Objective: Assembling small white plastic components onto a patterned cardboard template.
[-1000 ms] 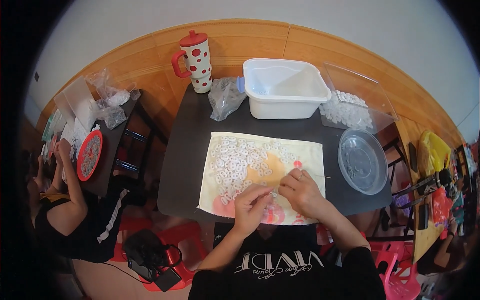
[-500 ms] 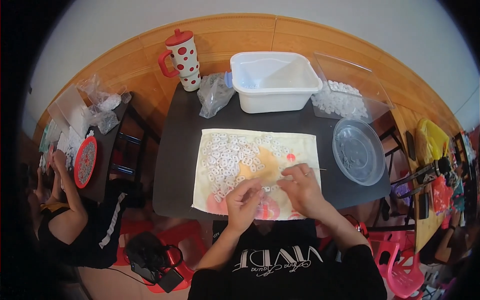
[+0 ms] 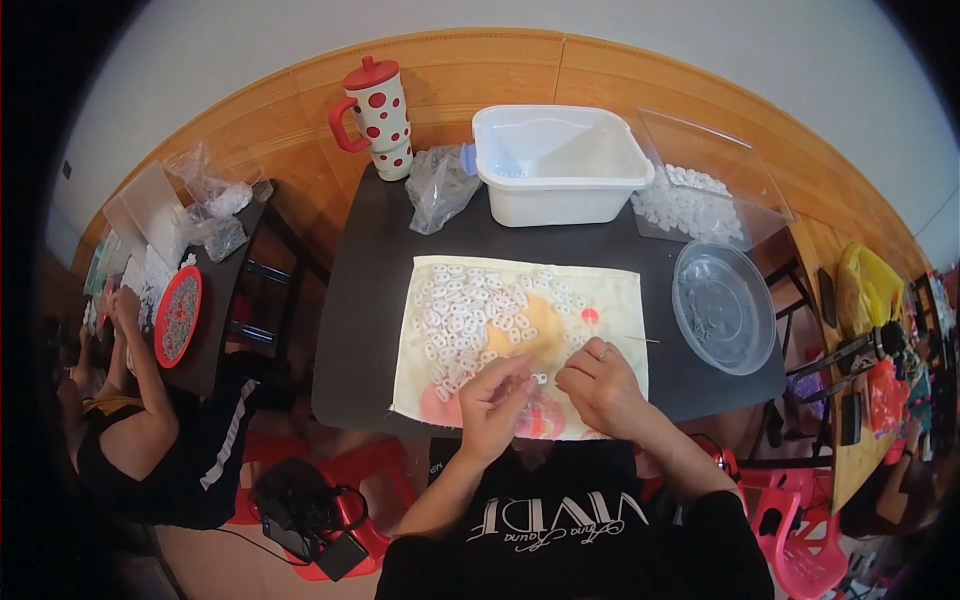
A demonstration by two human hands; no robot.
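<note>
Many small white plastic pieces with two holes [image 3: 462,318] lie loose on a pale yellow cloth [image 3: 620,290], mostly on its left half. Over the front of the cloth, my left hand [image 3: 492,405] is closed in a pinch, with one white two-holed piece [image 3: 540,379] showing at its fingertips. Facing it, my right hand [image 3: 603,388] has its fingers pressed together; what they pinch is too small to make out. A thin stick-like tool [image 3: 645,339] lies across the cloth's right edge, beyond my right hand.
A white tub [image 3: 560,205], a crumpled clear bag [image 3: 440,190] and a spotted tumbler [image 3: 385,120] stand along the back. To the right are a round clear plastic tub [image 3: 735,355] and a clear box of white pieces [image 3: 690,205]. Another person's hand [image 3: 125,305] works at the left table, near a red basin [image 3: 160,345].
The whole view has shifted slightly. My right hand has drawn down a little and its fingers have closed further. My left hand stays almost in place with the white piece.
</note>
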